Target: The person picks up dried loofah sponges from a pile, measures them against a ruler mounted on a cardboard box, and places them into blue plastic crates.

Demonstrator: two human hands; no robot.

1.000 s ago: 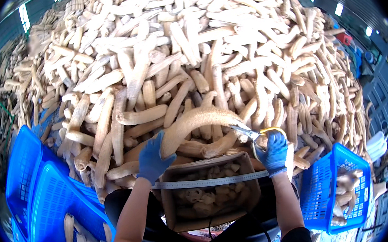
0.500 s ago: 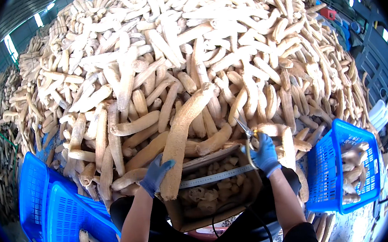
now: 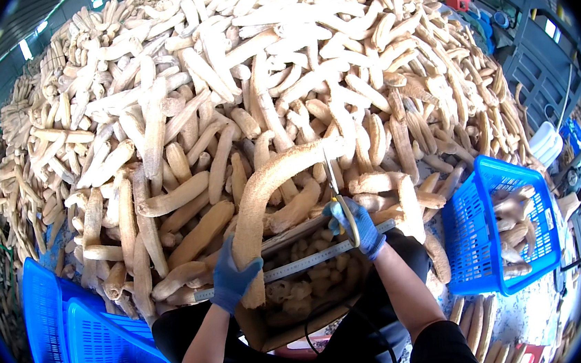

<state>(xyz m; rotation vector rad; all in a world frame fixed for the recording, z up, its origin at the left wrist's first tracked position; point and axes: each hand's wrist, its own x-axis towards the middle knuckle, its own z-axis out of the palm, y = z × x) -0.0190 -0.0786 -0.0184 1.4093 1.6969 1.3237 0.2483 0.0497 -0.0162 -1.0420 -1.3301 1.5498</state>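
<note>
My left hand (image 3: 235, 276), in a blue glove, is closed around the near end of a long, curved, tan dried loofah (image 3: 253, 209). The loofah rises from the hand and bends right at its far end. My gloved right hand (image 3: 358, 225) grips a pair of scissors (image 3: 333, 181) with yellowish handles. Their blades point away from me and cross the loofah's far end; whether they cut into it I cannot tell. Under both hands a cardboard box (image 3: 254, 331) sits between my legs, with several short loofah pieces (image 3: 319, 276) inside. A long pale ruler (image 3: 311, 259) lies across its top.
A huge heap of dried loofahs (image 3: 180, 108) rises in front. Blue plastic baskets (image 3: 105, 350) stand at the left. A blue basket (image 3: 453, 236) with several loofahs is at the right. More loofahs (image 3: 481, 324) lie on the floor near my right forearm.
The loofah's far end has swung right. My right hand has moved the scissors up to that end, turning the blades more upright. The whole view has shifted slightly.
</note>
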